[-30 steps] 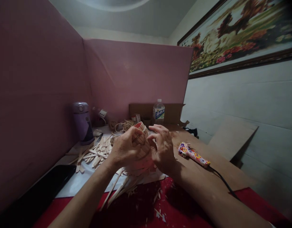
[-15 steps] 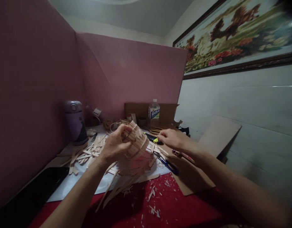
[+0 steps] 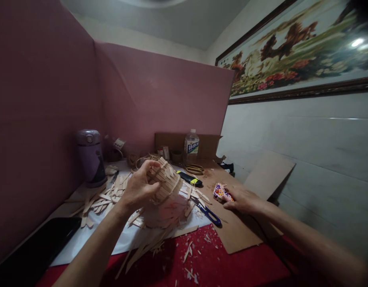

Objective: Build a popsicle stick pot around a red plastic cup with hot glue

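My left hand (image 3: pixel 140 185) is closed on the rim of a small tilted barrel-like piece (image 3: pixel 167 181) made of craft sticks set side by side. It is held above the white sheet, and its underside is hard to make out. On the right, my right hand (image 3: pixel 242 199) is wrapped round the handle of a flower-patterned glue gun (image 3: pixel 222 193), which lies low over the cardboard. Part of the handle is hidden by the fingers. Between the hands lie blue-handled scissors (image 3: pixel 212 216) and a black and yellow utility knife (image 3: pixel 189 179).
Loose craft sticks (image 3: pixel 106 199) are heaped at left near a purple flask (image 3: pixel 91 159). A black phone-like slab (image 3: pixel 46 243) lies at front left. Behind stand a clear bottle (image 3: pixel 191 145) and gold-handled scissors (image 3: pixel 194 169). Wood shavings litter the red cloth (image 3: pixel 172 263).
My right hand has moved right and down from beside the utility knife onto the glue gun. My left hand still holds the stick piece, at nearly the same tilt.
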Demonstrator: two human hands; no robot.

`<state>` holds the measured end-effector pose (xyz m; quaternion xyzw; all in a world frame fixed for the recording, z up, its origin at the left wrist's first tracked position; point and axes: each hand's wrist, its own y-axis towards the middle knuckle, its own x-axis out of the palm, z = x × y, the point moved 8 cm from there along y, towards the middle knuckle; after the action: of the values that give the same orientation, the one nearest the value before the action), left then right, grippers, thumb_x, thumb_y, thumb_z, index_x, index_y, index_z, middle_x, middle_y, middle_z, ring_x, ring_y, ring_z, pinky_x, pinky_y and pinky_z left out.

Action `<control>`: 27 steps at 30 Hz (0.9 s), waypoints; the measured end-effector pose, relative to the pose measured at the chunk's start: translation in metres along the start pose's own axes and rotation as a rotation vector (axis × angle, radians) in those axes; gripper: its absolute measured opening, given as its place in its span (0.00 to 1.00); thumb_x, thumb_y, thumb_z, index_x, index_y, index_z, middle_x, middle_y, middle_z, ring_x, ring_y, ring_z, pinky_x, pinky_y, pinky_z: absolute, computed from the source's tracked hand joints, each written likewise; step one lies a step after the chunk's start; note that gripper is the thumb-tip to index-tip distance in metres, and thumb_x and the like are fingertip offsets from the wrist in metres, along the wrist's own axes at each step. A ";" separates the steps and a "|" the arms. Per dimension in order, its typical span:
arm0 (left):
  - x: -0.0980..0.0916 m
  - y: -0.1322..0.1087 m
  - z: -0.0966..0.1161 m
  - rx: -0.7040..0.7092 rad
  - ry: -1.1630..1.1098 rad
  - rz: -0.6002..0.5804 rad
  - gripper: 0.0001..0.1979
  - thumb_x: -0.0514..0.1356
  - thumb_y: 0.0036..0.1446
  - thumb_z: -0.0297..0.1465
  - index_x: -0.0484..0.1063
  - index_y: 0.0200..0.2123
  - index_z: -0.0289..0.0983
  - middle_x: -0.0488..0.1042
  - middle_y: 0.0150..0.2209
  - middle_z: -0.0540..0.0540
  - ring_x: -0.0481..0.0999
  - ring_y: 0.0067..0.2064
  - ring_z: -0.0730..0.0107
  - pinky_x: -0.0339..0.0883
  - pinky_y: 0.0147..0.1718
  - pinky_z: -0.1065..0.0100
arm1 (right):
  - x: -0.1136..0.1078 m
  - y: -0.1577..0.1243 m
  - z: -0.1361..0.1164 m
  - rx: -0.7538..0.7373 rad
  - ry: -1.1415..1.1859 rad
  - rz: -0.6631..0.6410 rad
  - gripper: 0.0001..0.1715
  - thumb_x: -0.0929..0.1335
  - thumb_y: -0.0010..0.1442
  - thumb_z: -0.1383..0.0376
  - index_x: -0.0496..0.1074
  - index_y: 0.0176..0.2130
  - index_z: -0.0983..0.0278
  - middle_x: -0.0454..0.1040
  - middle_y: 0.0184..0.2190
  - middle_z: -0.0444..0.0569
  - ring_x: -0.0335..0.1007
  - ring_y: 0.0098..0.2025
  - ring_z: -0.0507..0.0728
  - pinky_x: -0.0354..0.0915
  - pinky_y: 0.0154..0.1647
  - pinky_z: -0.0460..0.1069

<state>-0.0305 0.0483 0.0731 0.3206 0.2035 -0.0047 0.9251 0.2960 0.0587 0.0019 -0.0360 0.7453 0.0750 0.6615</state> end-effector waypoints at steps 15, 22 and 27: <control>-0.002 0.000 0.000 0.002 -0.071 -0.006 0.32 0.61 0.42 0.23 0.63 0.53 0.40 0.73 0.49 0.42 0.73 0.51 0.58 0.68 0.51 0.58 | -0.022 -0.021 0.005 0.160 1.046 -0.052 0.25 0.71 0.48 0.46 0.66 0.33 0.63 0.54 0.17 0.36 0.45 0.17 0.46 0.44 0.17 0.43; 0.000 -0.001 -0.002 0.005 -0.101 -0.036 0.33 0.60 0.43 0.22 0.62 0.55 0.40 0.73 0.51 0.40 0.73 0.52 0.56 0.67 0.52 0.56 | -0.065 -0.029 -0.095 -0.067 1.224 -0.180 0.22 0.69 0.53 0.49 0.63 0.24 0.63 0.61 0.14 0.39 0.47 0.12 0.44 0.43 0.10 0.42; 0.001 -0.003 0.002 0.038 -0.062 -0.056 0.33 0.61 0.44 0.22 0.62 0.56 0.42 0.73 0.51 0.41 0.73 0.51 0.57 0.69 0.50 0.57 | -0.054 -0.020 -0.146 -0.222 1.104 -0.391 0.26 0.67 0.58 0.51 0.59 0.19 0.63 0.58 0.12 0.38 0.48 0.12 0.43 0.43 0.11 0.42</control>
<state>-0.0290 0.0446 0.0723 0.3319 0.1836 -0.0446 0.9242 0.1623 0.0133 0.0708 -0.2751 0.9462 -0.0004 0.1702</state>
